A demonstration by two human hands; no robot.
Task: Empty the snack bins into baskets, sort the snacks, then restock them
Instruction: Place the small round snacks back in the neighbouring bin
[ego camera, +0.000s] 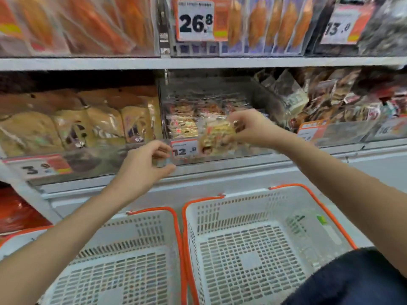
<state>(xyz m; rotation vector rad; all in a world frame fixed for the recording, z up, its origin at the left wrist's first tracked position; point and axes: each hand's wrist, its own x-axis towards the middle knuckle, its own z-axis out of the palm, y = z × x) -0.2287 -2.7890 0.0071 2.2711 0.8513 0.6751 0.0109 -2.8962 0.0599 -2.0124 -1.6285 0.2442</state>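
A clear snack bin (pixel 259 91) on the middle shelf holds small wrapped snack packets (pixel 182 126). My right hand (pixel 248 126) pinches a yellowish snack packet (pixel 217 137) just over the bin's front edge. My left hand (pixel 147 166) grips the bin's clear front lip beside the 12.8 price tag (pixel 184 150). Below the shelf stand two white baskets with orange handles: the left basket (pixel 141 219) and the right basket (pixel 248 203). No snacks lie in either basket.
Left of the bin sit tan snack bags (pixel 99 126) behind a 3.9 tag. Dark packets (pixel 330 100) fill the bin to the right. The upper shelf holds orange packs and a 26.8 tag (pixel 196 20). A dark garment (pixel 356 280) shows at lower right.
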